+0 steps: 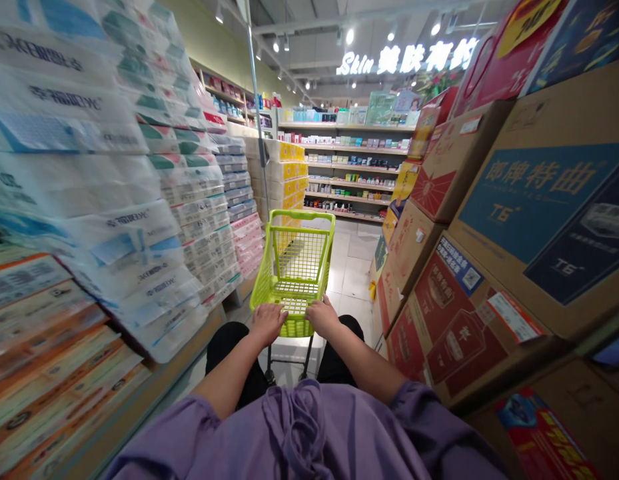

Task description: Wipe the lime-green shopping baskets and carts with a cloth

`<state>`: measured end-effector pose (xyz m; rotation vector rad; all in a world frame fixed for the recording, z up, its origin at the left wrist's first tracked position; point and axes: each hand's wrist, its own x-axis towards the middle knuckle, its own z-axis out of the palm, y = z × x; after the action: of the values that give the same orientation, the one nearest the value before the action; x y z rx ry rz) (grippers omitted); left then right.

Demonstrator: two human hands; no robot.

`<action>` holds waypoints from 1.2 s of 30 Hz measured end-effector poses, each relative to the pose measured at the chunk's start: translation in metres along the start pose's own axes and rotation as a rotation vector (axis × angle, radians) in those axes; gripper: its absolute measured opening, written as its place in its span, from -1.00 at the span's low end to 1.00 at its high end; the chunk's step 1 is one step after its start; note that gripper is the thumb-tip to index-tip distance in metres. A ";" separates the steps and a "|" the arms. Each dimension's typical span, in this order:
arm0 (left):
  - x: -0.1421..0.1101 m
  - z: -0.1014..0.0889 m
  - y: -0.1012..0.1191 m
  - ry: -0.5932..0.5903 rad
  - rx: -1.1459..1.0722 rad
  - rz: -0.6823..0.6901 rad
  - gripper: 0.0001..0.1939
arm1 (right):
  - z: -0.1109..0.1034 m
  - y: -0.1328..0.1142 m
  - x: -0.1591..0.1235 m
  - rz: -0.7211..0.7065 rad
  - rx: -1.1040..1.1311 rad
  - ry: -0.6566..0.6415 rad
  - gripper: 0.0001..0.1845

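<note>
Shopping cart [296, 288], lime green and mesh-sided, directly in front of both hands, upright on thin dark legs [308, 357]. Left hand [268, 325] and right hand [323, 317] both closed over the near edge [296, 313], with a small gap between; firmness of grip impossible to tell. By its look, probably light and stiff, plastic above and perhaps metal below, hardly fragile, smooth enough to slip a little under damp palms. Best held right there, toward both ends of the near edge, for an even push; better not hauled by the mesh or the far top rim [302, 215]. Likely to swing round readily under uneven pressure. Well to the left of the left hand, tall stacks of plastic-wrapped packs [139, 220], bulging and slippery-looking, with orange-striped packs [49, 340] lower and nearer. Farther forward on that side, pink packs [246, 243], then yellow-sided cartons [293, 175] near a slim pole [256, 93]. Right of the right hand, heavy-looking cardboard boxes [459, 320] piled like a wall, crowding the lane. Beyond both hands, a narrow strip of pale tiled floor [346, 267], ending at stocked shelves [359, 150]. Black-clad knees [228, 340] just outside the hands, leaving little sideways room.
</note>
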<state>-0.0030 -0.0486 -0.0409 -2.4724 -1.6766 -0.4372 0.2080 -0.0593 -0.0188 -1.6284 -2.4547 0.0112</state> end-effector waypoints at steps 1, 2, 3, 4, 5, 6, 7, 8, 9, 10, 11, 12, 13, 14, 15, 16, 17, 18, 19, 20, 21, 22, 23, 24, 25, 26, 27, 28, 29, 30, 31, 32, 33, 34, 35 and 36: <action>-0.001 0.002 0.004 0.014 -0.006 -0.003 -0.56 | -0.001 -0.001 0.002 -0.001 -0.010 -0.010 -0.75; -0.002 0.004 0.008 0.027 -0.014 0.000 -0.56 | -0.001 -0.001 0.003 -0.006 -0.020 -0.016 -0.76; -0.004 0.006 0.013 0.039 -0.024 0.008 -0.55 | -0.002 -0.002 0.002 -0.013 -0.031 -0.022 -0.77; -0.007 0.008 0.017 0.047 -0.034 0.017 -0.55 | -0.003 -0.003 0.000 -0.021 -0.041 -0.025 -0.78; -0.010 0.009 0.022 0.053 -0.042 0.025 -0.55 | -0.004 -0.003 -0.003 -0.029 -0.050 -0.027 -0.78; -0.014 0.010 0.026 0.057 -0.048 0.032 -0.54 | -0.004 -0.005 -0.005 -0.035 -0.057 -0.027 -0.78; -0.017 0.010 0.030 0.056 -0.051 0.040 -0.54 | -0.005 -0.007 -0.008 -0.040 -0.061 -0.029 -0.77; -0.020 0.010 0.033 0.051 -0.054 0.054 -0.53 | -0.005 -0.010 -0.011 -0.041 -0.062 -0.030 -0.77; -0.023 0.009 0.036 0.046 -0.057 0.074 -0.52 | -0.005 -0.013 -0.014 -0.041 -0.057 -0.031 -0.78; -0.026 0.008 0.037 0.040 -0.060 0.097 -0.51 | -0.005 -0.016 -0.016 -0.039 -0.049 -0.032 -0.78; -0.028 0.006 0.037 0.031 -0.064 0.124 -0.50 | -0.004 -0.020 -0.018 -0.037 -0.039 -0.032 -0.78; -0.029 0.004 0.035 0.023 -0.068 0.149 -0.50 | -0.004 -0.022 -0.019 -0.037 -0.027 -0.027 -0.77; -0.030 0.002 0.032 0.017 -0.073 0.169 -0.50 | -0.003 -0.024 -0.021 -0.045 -0.014 -0.023 -0.76; -0.030 0.000 0.028 0.014 -0.078 0.183 -0.51 | -0.003 -0.024 -0.021 -0.069 0.001 -0.022 -0.74; -0.030 -0.002 0.024 0.014 -0.083 0.190 -0.52 | -0.004 -0.022 -0.021 -0.107 0.015 -0.023 -0.73; -0.029 -0.004 0.019 0.017 -0.088 0.192 -0.53 | -0.005 -0.018 -0.021 -0.156 0.030 -0.024 -0.73; -0.028 -0.005 0.014 0.023 -0.093 0.190 -0.54 | -0.008 -0.011 -0.019 -0.207 0.042 -0.021 -0.72; -0.027 -0.006 0.009 0.028 -0.097 0.188 -0.56 | -0.011 -0.004 -0.016 -0.245 0.048 -0.017 -0.72; -0.027 -0.006 0.004 0.030 -0.101 0.187 -0.57 | -0.015 0.005 -0.013 -0.260 0.045 -0.009 -0.70; -0.026 -0.007 -0.001 0.030 -0.104 0.185 -0.58 | -0.020 0.014 -0.008 -0.248 0.034 0.000 -0.65; -0.025 -0.008 -0.005 0.029 -0.107 0.183 -0.59 | -0.024 0.022 -0.002 -0.216 0.016 0.002 -0.61; -0.024 -0.008 -0.009 0.026 -0.110 0.180 -0.59 | -0.028 0.028 0.004 -0.177 -0.003 -0.003 -0.58; -0.022 -0.009 -0.013 0.022 -0.112 0.173 -0.59 | -0.031 0.032 0.011 -0.143 -0.023 -0.014 -0.58; -0.021 -0.009 -0.016 0.015 -0.112 0.160 -0.59 | -0.033 0.035 0.017 -0.119 -0.043 -0.028 -0.60; -0.018 -0.010 -0.018 0.007 -0.108 0.141 -0.59 | -0.033 0.035 0.023 -0.108 -0.064 -0.043 -0.62; -0.016 -0.011 -0.020 0.001 -0.103 0.111 -0.59 | -0.033 0.034 0.028 -0.108 -0.086 -0.057 -0.64; -0.013 -0.011 -0.020 -0.004 -0.098 0.072 -0.59 | -0.032 0.032 0.032 -0.117 -0.108 -0.064 -0.65; -0.011 -0.012 -0.018 -0.012 -0.098 0.029 -0.58 | -0.030 0.029 0.035 -0.130 -0.129 -0.065 -0.65; -0.009 -0.011 -0.015 -0.018 -0.104 -0.010 -0.56 | -0.028 0.026 0.038 -0.144 -0.145 -0.059 -0.65; -0.008 -0.011 -0.010 -0.023 -0.118 -0.040 -0.54 | -0.026 0.023 0.040 -0.157 -0.157 -0.049 -0.64; -0.007 -0.010 -0.004 -0.024 -0.134 -0.057 -0.52 | -0.024 0.019 0.042 -0.165 -0.166 -0.038 -0.63; -0.008 -0.008 0.003 -0.020 -0.147 -0.065 -0.51 | -0.022 0.014 0.043 -0.169 -0.171 -0.029 -0.62; -0.009 -0.007 0.011 -0.007 -0.152 -0.067 -0.49 | -0.019 0.010 0.045 -0.169 -0.174 -0.025 -0.61; -0.011 -0.006 0.017 0.012 -0.146 -0.069 -0.48 | -0.017 0.005 0.046 -0.165 -0.171 -0.026 -0.60; -0.012 -0.005 0.022 0.032 -0.131 -0.073 -0.46 | -0.015 0.000 0.048 -0.160 -0.165 -0.029 -0.60; -0.014 -0.004 0.026 0.047 -0.109 -0.076 -0.45 | -0.014 -0.004 0.049 -0.157 -0.157 -0.033 -0.60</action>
<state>0.0150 -0.0720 -0.0396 -2.4576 -1.7778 -0.6065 0.1888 -0.0176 0.0028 -1.4984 -2.6623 -0.1834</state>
